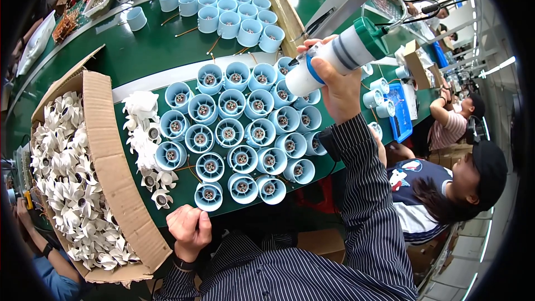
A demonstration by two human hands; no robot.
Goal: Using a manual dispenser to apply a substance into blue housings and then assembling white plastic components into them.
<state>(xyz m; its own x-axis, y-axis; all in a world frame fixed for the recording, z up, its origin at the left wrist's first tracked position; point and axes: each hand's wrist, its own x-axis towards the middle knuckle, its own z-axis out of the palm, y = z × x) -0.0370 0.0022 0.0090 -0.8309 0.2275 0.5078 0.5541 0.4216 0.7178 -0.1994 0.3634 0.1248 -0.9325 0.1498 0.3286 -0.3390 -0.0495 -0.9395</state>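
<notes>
Green-capped cylinder in right hand; left hand near blue cups

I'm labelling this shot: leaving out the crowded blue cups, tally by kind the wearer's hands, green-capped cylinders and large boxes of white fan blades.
Left hand and right hand: 2
Green-capped cylinder: 1
Large cardboard box of white fan blades: 1
Total: 4

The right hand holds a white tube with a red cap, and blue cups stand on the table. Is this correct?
Not quite: the head view shows the cap is green. The right hand does hold the white tube, and blue cups stand on the table.
</notes>
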